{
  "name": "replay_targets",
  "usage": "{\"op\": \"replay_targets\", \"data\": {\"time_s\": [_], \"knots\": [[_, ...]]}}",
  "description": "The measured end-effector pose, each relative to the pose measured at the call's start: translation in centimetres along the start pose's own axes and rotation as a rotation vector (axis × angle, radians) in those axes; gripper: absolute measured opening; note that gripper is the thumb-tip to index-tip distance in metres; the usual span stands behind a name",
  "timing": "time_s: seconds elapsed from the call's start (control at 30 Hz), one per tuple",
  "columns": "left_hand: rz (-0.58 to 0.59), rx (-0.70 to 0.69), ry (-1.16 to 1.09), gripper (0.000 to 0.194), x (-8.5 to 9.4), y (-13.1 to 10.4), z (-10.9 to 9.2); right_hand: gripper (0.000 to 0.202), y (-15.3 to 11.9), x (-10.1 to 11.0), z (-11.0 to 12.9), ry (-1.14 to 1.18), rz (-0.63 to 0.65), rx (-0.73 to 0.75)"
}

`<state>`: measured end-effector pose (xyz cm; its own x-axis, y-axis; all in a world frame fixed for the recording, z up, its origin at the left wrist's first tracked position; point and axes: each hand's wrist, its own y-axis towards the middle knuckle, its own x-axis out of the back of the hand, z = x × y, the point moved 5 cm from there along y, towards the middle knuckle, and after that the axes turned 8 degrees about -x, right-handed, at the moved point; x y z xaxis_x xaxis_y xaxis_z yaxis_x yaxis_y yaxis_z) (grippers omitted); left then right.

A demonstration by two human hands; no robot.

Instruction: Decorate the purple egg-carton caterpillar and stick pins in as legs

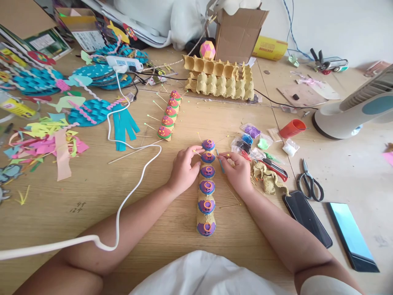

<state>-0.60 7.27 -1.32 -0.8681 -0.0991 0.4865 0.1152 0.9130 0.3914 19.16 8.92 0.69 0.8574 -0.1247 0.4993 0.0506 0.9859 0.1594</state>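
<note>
An egg-carton strip point(206, 188) with purple and blue decorated bumps and orange rings lies lengthwise in front of me. Thin yellow-tipped sticks stand out near its far end. My left hand point(186, 166) rests against the strip's left side near the second bump, fingers curved against it. On the right side, my right hand point(236, 170) pinches a thin yellow-tipped stick point(227, 155) between thumb and fingers, close to the second bump. A blue thin piece point(220, 163) lies beside those fingertips.
Beyond are a red-and-green bump strip point(168, 119) and egg cartons point(224, 85). Clay bags point(251, 131), a cutter point(275, 169), scissors point(309, 184) and two phones point(308, 217) lie right. A white cable point(118, 205) crosses my left forearm; paper crafts point(37, 143) lie left.
</note>
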Motion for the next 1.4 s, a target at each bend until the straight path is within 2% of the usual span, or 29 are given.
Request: {"op": "replay_targets", "data": {"time_s": [0.77, 1.4], "knots": [[-0.009, -0.005, 0.043, 0.045, 0.04, 0.2, -0.14, 0.016, 0.27, -0.45, -0.56, 0.114, 0.038, -0.094], [-0.015, 0.006, 0.07, 0.043, -0.06, 0.15, 0.04, 0.018, 0.3, -0.61, -0.73, 0.15, 0.047, -0.117]]}}
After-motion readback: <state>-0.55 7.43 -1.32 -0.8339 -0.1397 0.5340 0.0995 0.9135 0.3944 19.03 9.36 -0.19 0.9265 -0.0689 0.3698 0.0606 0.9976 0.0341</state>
